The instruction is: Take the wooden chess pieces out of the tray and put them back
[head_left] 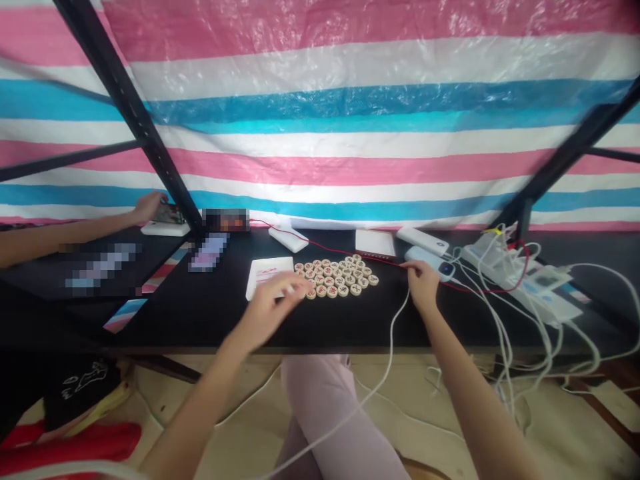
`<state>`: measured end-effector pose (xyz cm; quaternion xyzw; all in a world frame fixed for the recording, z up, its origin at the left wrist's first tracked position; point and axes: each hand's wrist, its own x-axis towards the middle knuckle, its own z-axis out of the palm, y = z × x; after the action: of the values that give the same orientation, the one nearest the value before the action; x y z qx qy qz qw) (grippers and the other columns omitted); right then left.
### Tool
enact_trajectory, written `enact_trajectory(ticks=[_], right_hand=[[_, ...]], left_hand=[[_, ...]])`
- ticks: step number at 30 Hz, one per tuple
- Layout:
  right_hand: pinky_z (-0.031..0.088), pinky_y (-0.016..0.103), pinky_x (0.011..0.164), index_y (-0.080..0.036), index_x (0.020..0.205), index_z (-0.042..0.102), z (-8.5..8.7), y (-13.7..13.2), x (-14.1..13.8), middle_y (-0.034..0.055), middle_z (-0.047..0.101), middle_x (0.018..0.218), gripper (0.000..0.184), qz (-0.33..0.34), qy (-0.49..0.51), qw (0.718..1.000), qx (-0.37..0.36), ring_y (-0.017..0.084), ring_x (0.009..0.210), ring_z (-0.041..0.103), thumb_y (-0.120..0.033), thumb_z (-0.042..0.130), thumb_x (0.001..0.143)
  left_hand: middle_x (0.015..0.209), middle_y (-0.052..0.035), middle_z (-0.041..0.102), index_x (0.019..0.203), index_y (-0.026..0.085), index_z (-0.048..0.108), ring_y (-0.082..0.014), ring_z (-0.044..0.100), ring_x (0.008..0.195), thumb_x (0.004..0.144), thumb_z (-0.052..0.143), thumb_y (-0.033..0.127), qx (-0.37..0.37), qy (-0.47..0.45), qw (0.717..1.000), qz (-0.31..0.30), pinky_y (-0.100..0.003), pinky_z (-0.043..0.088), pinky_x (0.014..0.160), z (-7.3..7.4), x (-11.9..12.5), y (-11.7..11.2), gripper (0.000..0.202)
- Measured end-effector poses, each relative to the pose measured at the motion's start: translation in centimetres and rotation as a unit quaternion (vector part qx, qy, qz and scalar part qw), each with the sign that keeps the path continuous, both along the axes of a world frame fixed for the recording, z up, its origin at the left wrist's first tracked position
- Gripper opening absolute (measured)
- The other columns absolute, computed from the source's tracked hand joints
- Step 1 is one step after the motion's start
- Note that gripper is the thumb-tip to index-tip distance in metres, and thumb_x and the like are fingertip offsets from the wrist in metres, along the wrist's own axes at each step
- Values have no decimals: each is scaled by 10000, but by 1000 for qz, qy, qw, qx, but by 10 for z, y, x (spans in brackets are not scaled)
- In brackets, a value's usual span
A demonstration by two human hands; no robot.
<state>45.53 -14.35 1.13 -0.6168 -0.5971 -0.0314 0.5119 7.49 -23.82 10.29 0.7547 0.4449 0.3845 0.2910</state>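
Round wooden Chinese chess pieces point(333, 291) with red and black characters lie in close rows on the black tabletop point(200, 313). My left hand point(273, 303) is at the left end of the rows, fingers bent and blurred. Its fingertips overlap the nearest pieces; contact is unclear. Beneath and behind that hand lies a white sheet or lid point(257, 270) with red print. To the right of the pieces, my right hand point(423, 285) is closed, thumb and fingers pinched on a thin red cable point(345, 251). A white cable point(393, 333) hangs beside its wrist.
A white power strip point(525, 287) with tangled cables fills the right side. White power banks point(423, 240) and a shallow box point(375, 245) stand behind the pieces. On the left, another person's hand point(149, 207) holds a phone. Black metal posts point(125, 87) frame the table.
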Motion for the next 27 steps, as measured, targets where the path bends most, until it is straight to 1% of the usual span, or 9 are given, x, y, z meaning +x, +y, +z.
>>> enact_trajectory(ticks=[3,5,8,10,12,18,21,24,27], right_hand=[[437,361,731,-180,724,679,-3,3,1,61,668,785,273,5,15,1000,-10,210,753,579,-192,407,710],[432,362,732,-189,732,682,-5,5,2,55,669,791,271,9,6,1000,-26,213,754,580,-208,412,716],[431,363,729,-198,733,682,-6,6,3,60,673,803,270,11,4,999,-47,222,751,586,-221,413,729],[431,368,739,-197,736,679,-4,5,3,77,677,814,265,8,11,998,-65,236,762,592,-223,416,737],[430,375,755,-195,745,675,-2,4,3,91,682,830,257,10,20,996,-86,250,777,598,-228,420,744],[432,406,701,-231,754,671,-3,3,6,92,686,809,239,-20,50,991,-122,277,711,604,-266,436,730],[430,414,647,-243,786,683,-5,3,9,96,679,763,251,-44,57,986,-151,286,668,603,-277,443,724],[444,423,656,-248,809,692,-8,3,13,94,680,752,268,-58,70,981,-169,298,689,616,-288,446,712],[463,437,742,-251,837,699,-11,3,16,91,694,815,301,-73,95,979,-167,309,780,633,-291,437,695]], left_hand=[[896,-57,623,868,227,645,-237,545,937,894,433,380,56,160,978,121,-372,436,854,-8,-36,61,263],[953,-51,602,902,235,634,-232,517,943,874,476,364,63,269,954,116,-353,423,831,-17,-57,88,205],[986,-77,581,974,207,607,-241,500,943,805,591,352,58,386,918,70,-340,398,814,-29,-71,106,223],[1007,-100,570,995,185,583,-259,494,955,764,646,344,50,427,900,76,-343,383,796,-32,-70,110,287],[992,-104,563,968,175,571,-268,492,951,752,659,340,36,436,895,87,-346,372,780,-33,-67,114,286],[976,-66,562,856,197,569,-251,482,954,767,623,346,2,407,908,100,-371,345,825,-42,-69,119,181],[925,-40,579,821,207,567,-228,507,927,759,622,316,-5,337,935,109,-365,366,828,-41,-74,115,137],[791,-3,578,788,206,559,-172,537,729,744,626,332,-59,190,972,126,-297,423,684,-23,-83,105,149],[816,-11,602,775,187,569,-182,582,768,680,688,340,-56,38,982,177,-281,460,682,8,-103,88,216]])
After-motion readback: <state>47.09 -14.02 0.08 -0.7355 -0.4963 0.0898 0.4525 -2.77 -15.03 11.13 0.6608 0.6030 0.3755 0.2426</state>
